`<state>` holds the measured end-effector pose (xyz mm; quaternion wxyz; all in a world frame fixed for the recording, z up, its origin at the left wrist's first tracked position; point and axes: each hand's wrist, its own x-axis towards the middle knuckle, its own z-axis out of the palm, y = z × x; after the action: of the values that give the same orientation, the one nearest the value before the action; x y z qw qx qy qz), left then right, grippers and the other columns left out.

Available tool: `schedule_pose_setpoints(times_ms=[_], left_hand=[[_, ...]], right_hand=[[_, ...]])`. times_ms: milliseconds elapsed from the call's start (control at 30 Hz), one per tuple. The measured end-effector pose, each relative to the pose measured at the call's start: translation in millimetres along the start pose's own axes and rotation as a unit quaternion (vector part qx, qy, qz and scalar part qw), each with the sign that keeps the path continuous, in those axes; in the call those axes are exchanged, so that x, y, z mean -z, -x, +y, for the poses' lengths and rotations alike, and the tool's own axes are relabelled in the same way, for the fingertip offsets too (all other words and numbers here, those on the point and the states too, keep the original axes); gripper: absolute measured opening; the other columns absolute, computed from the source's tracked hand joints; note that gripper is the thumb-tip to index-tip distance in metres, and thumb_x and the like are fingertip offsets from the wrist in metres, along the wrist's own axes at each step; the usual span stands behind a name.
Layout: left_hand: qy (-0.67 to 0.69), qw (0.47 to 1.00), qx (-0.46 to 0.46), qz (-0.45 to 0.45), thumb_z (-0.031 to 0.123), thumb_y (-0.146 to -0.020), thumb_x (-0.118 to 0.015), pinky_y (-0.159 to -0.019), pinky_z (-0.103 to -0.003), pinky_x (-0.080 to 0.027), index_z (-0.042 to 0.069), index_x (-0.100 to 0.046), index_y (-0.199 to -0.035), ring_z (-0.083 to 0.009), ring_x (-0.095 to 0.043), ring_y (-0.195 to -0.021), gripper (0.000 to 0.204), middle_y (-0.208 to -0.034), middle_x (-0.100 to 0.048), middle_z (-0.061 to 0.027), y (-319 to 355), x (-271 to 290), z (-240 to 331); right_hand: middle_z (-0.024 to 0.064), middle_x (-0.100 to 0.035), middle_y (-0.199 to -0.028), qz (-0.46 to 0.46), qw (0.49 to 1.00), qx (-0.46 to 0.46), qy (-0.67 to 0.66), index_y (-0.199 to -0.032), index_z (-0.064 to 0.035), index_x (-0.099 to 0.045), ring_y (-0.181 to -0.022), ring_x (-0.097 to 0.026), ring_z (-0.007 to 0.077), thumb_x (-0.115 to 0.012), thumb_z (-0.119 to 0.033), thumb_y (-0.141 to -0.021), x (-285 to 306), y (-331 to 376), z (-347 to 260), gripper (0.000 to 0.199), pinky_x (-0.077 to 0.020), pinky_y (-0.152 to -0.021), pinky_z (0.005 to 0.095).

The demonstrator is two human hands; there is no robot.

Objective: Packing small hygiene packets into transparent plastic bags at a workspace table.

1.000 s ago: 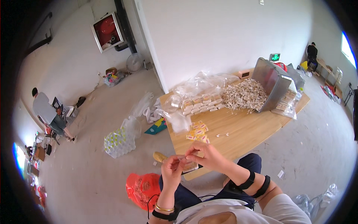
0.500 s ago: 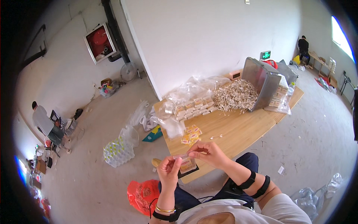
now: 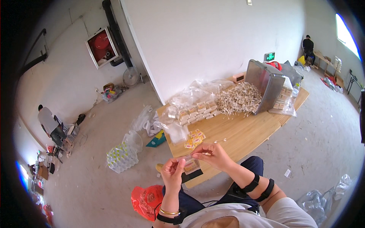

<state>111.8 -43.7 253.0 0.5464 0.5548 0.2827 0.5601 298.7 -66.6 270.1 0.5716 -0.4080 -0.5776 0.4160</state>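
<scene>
A small clear plastic sleeve (image 3: 189, 157), thin, limp and likely slippery, is held above the near edge of the wooden tabletop (image 3: 243, 133), best taken by its ends. The left hand (image 3: 173, 171) pinches one end, the right hand (image 3: 213, 154) the other, fingers closed on it. Yellow packets (image 3: 194, 138) lie just beyond, before a heap of pale sticks (image 3: 239, 98).

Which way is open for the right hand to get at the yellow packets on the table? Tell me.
Probably straight ahead: the yellow packets lie on bare wooden table just beyond the right hand, nothing between. That hand already pinches a small clear bag.
</scene>
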Motion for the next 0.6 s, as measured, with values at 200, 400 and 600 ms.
schedule_pose_setpoints(times_ms=[200, 400, 600], left_hand=[[-0.025, 0.999, -0.005, 0.024, 0.005, -0.089, -0.066, -0.074, -0.020, -0.050, -0.001, -0.065, -0.095, -0.0071, -0.063, -0.082, 0.008, -0.090, -0.068, -0.0044, -3.1, -2.6, -2.7], [-0.040, 0.998, 0.039, 0.004, 0.007, -0.087, -0.068, -0.079, -0.024, -0.047, 0.001, -0.067, -0.089, -0.0097, -0.061, -0.091, 0.007, -0.103, -0.067, -0.0068, -16.6, -12.7, -13.6], [-0.303, 0.944, -0.123, -0.039, 0.011, -0.083, -0.073, -0.078, -0.023, -0.044, 0.003, -0.069, -0.087, -0.0089, -0.058, -0.090, 0.010, -0.100, -0.065, -0.0056, -28.5, 5.7, -41.8]], right_hand=[[0.0064, -0.068, -0.088, 0.022, 0.994, 0.059, 0.089, -0.090, 0.0003, -0.069, -0.082, -0.062, 0.0126, -0.069, -0.008, -0.086, 2.0, -2.6, -6.0, 0.010, -0.0481, -0.075, 0.0280], [0.0110, -0.066, -0.082, 0.063, 0.985, 0.058, 0.149, -0.088, -0.0006, -0.068, -0.079, -0.064, 0.0201, -0.070, -0.010, -0.081, 1.3, -7.5, 13.6, 0.011, -0.0480, -0.072, 0.0305], [0.0073, -0.058, -0.088, 0.055, 0.984, 0.060, 0.156, -0.086, -0.0029, -0.069, -0.086, -0.058, 0.0178, -0.071, -0.009, -0.081, 9.1, -9.6, 43.3, 0.008, -0.0464, -0.073, 0.0283]])
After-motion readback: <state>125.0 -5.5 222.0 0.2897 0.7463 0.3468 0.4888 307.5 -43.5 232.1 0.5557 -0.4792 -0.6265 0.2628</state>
